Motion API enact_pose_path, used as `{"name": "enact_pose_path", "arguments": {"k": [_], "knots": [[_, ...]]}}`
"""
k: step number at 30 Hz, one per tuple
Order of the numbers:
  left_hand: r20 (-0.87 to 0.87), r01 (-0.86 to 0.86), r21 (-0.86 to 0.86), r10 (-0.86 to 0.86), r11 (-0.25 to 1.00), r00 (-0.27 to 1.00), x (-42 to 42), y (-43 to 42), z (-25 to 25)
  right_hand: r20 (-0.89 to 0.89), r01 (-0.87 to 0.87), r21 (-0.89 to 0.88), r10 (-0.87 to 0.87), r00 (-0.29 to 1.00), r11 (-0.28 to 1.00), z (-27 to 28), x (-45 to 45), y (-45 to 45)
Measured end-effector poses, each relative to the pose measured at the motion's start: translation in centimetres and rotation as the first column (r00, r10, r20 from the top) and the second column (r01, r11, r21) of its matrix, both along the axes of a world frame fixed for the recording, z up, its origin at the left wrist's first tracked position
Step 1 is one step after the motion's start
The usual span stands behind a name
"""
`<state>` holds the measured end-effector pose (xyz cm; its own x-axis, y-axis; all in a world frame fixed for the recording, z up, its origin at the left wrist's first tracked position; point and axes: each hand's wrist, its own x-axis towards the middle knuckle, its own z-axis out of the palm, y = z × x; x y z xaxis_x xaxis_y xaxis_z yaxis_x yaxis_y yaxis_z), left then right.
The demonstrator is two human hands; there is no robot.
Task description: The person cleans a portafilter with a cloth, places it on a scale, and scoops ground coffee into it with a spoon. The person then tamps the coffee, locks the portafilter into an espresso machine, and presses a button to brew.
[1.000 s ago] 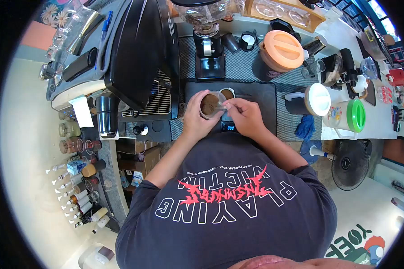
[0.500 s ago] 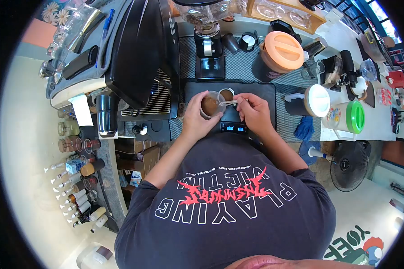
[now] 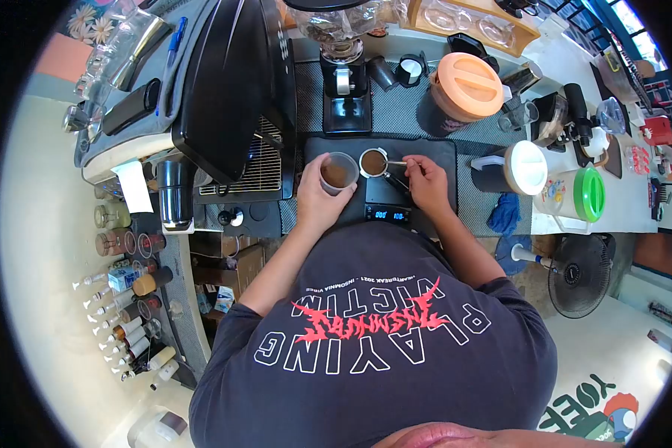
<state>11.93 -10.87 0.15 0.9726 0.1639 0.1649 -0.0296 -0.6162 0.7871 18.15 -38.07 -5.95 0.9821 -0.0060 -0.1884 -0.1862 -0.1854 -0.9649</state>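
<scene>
My left hand (image 3: 321,201) is wrapped round a clear plastic cup (image 3: 340,176), tilted, with brown ground coffee inside. Just right of the cup, a portafilter (image 3: 374,173) holds ground coffee in its round basket and lies over a black scale (image 3: 387,213) with a lit blue display. My right hand (image 3: 430,187) pinches a thin spoon (image 3: 397,162). The spoon's far end reaches the right side of the portafilter basket; whether it touches the grounds I cannot tell.
A coffee grinder (image 3: 345,97) stands behind the dark mat (image 3: 440,153). To the left is an espresso machine (image 3: 228,97). On the right are an orange-lidded pitcher (image 3: 467,86), a white-lidded jug (image 3: 529,168), a green-lidded jug (image 3: 590,196) and a blue cloth (image 3: 505,214).
The cup in my left hand has moved left, away from the portafilter, uncovering its basket. The spoon has gone from the cup's mouth to the basket, and my right hand has shifted slightly right.
</scene>
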Motion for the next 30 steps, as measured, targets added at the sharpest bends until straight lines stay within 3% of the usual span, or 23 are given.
{"name": "enact_pose_path", "arguments": {"k": [8, 11, 14, 17, 20, 23, 26, 30], "knots": [[0.02, -0.018, 0.006, 0.017, 1.0, 1.0, 0.2, -0.1, -0.2, 0.297, -0.037, -0.203, 0.097, 0.95, 0.978, 2.7, -0.4, -0.1], [0.031, -0.011, 0.006, 0.011, 1.0, 0.999, 0.4, -0.2, 0.0, 0.369, -0.101, -0.303, 0.214, 0.904, 0.948, 5.2, -0.3, -0.2], [0.043, -0.012, 0.005, 0.012, 1.0, 0.999, 0.4, -0.2, -0.2, 0.48, -0.108, -0.301, 0.249, 0.841, 0.947, 5.6, -0.2, 0.0], [0.045, -0.008, -0.006, 0.008, 1.0, 0.999, 0.4, -0.2, -0.1, 0.462, -0.091, -0.282, 0.218, 0.86, 0.955, 6.7, -0.2, 0.2], [0.044, -0.005, -0.004, 0.005, 1.0, 0.999, 0.3, -0.2, 0.0, 0.358, -0.009, -0.161, 0.067, 0.931, 0.987, 5.2, -0.4, 0.3], [0.046, 0.005, 0.013, -0.005, 1.0, 0.999, 0.2, -0.2, 0.3, -0.114, 0.105, 0.305, -0.074, 0.991, 0.947, 3.8, 0.3, 0.3], [0.029, 0.007, 0.014, -0.008, 1.0, 1.0, 0.2, -0.4, 0.2, -0.239, 0.107, 0.253, -0.045, 0.97, 0.961, 2.8, 0.5, 0.4], [0.031, 0.044, 0.047, -0.046, 0.998, 0.998, 0.1, -0.2, 0.2, -0.183, 0.062, 0.219, -0.022, 0.983, 0.974, 2.8, 0.4, 0.4]]}}
